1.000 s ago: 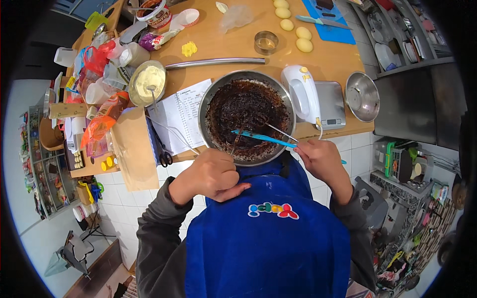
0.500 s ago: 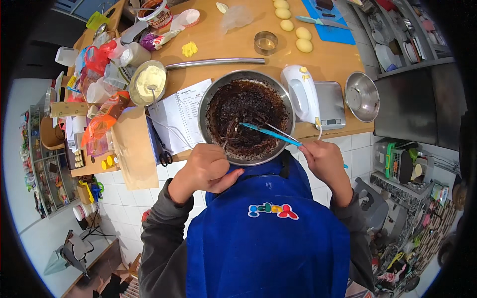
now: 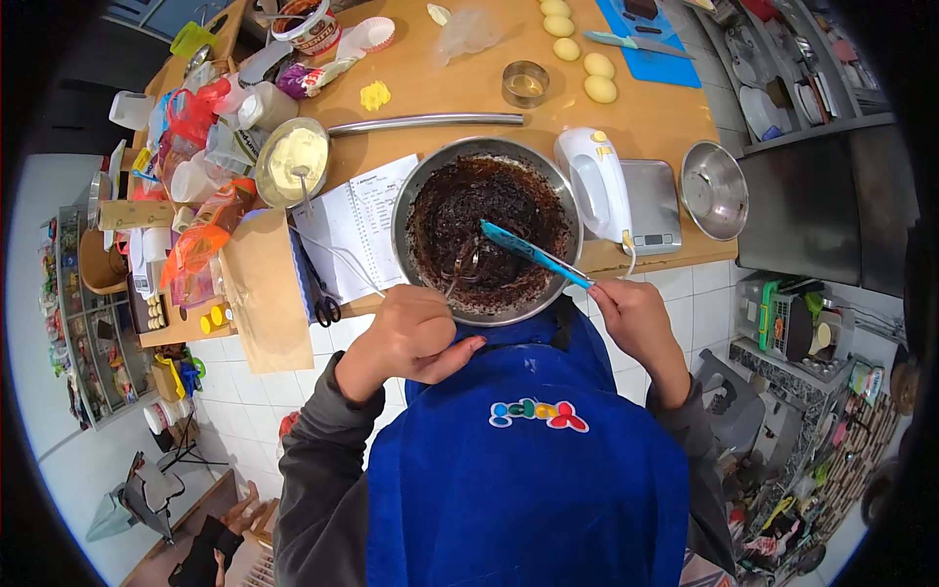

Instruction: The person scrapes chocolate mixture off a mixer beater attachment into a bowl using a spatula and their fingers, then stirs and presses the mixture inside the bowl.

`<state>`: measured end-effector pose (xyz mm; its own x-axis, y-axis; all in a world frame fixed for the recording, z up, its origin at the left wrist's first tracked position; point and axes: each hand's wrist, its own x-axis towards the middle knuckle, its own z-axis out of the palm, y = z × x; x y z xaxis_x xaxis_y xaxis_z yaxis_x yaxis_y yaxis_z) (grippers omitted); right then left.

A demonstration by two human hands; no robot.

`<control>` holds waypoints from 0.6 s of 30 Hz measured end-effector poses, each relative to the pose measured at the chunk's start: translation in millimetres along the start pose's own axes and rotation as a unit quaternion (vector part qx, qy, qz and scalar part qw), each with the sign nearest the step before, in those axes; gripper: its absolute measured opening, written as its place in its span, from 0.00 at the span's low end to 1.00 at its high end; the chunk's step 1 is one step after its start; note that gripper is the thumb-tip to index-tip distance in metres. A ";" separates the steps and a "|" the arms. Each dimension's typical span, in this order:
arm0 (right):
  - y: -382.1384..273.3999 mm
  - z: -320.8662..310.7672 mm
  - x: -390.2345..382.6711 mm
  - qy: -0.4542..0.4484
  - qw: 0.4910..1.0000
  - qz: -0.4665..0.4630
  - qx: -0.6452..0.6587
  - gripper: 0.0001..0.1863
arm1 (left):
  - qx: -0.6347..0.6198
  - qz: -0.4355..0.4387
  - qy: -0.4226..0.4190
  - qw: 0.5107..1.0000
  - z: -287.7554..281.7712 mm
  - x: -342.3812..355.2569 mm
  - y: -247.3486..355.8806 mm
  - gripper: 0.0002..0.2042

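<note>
A wide steel bowl (image 3: 405,225) with dark, thick brown mixture (image 3: 484,196) sits at the table's front edge, directly above a blue apron. My left hand (image 3: 416,333) is closed on the thin stem of a metal beater (image 3: 461,264), whose head is down in the mixture. My right hand (image 3: 631,323) grips a blue spatula (image 3: 520,246), its blade angled over the bowl's middle; a second thin metal stem lies along it. Beside the bowl are a white hand mixer (image 3: 594,176) and an open notebook (image 3: 362,205).
Steel scale (image 3: 655,205), empty bowl (image 3: 714,191), cream bowl (image 3: 298,157), scissors (image 3: 327,308), metal tube (image 3: 425,118), dough balls (image 3: 599,78), knife on blue board (image 3: 636,44). Packaging crowds the left. Another person (image 3: 220,548) shows at lower left.
The spatula's blade has moved up toward the bowl's middle and is more steeply angled. The left beater has shifted slightly. The other person has come further into view at lower left.
</note>
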<state>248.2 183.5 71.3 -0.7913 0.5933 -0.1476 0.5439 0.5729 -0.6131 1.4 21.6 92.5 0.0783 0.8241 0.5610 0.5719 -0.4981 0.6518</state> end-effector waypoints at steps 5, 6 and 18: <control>11.4 1.6 1.3 -0.021 0.997 0.043 0.065 0.09 | 0.002 0.006 -0.025 1.000 0.7 1.7 3.1 0.23; 12.9 0.6 3.9 -0.052 0.988 0.081 0.123 0.10 | 0.002 0.006 -0.025 1.000 1.0 2.8 4.0 0.23; 3.3 -23.0 40.9 -0.275 0.907 0.239 0.213 0.12 | 0.040 0.053 -0.141 0.988 7.3 13.2 9.9 0.22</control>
<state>224.0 222.7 81.1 -0.5765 0.2783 -0.7682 0.7972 -0.0147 -0.6036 14.1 29.5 102.6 0.3590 0.8159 0.4532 0.6101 -0.5726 0.5476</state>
